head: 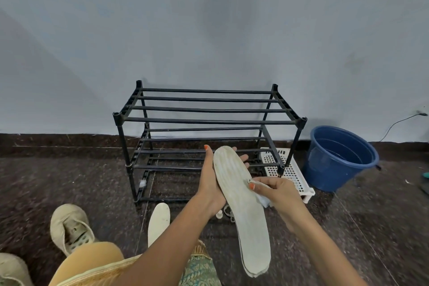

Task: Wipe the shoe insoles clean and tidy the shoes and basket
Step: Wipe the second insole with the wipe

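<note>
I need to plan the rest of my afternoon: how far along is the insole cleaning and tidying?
Possibly done: the paler second insole on the floor. In hand: the left hand holds the insole while the right hand presses a cloth to it. Left: shoes on the floor, off the rack; basket lying beside it.

Second shoe (11,269) cut by edge; floor insole (159,220) partly behind forearm (176,234); cloth (264,202) mostly inside right hand (281,195).
</note>
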{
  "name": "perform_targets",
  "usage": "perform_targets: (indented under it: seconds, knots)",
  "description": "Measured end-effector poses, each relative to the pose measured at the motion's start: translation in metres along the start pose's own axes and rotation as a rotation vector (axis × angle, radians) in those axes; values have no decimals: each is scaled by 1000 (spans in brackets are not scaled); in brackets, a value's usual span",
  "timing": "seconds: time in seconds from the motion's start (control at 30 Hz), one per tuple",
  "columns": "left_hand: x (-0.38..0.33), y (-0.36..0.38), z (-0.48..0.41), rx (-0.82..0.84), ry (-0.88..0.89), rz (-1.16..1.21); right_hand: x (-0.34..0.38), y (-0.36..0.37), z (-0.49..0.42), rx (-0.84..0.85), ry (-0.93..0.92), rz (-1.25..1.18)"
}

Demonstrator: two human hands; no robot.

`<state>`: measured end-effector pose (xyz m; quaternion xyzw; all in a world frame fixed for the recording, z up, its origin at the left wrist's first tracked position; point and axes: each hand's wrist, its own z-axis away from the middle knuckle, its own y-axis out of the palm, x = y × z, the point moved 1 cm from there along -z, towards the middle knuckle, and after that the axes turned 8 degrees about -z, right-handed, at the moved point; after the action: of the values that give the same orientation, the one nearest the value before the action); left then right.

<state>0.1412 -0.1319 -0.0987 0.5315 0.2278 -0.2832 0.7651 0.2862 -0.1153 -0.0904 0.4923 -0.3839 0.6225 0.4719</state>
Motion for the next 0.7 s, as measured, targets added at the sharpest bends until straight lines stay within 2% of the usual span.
perform_targets:
  seconds: [0.17, 0.4, 0.7]
  knots:
    - [0, 0, -5, 19, 43, -11, 3, 5, -3, 31, -18, 48]
    - [-1, -2, -12, 15, 47, 11, 22, 23, -8, -180, -466, 326]
    - [2, -1, -13, 15, -9, 6, 32, 62, -32, -229, -676, 429]
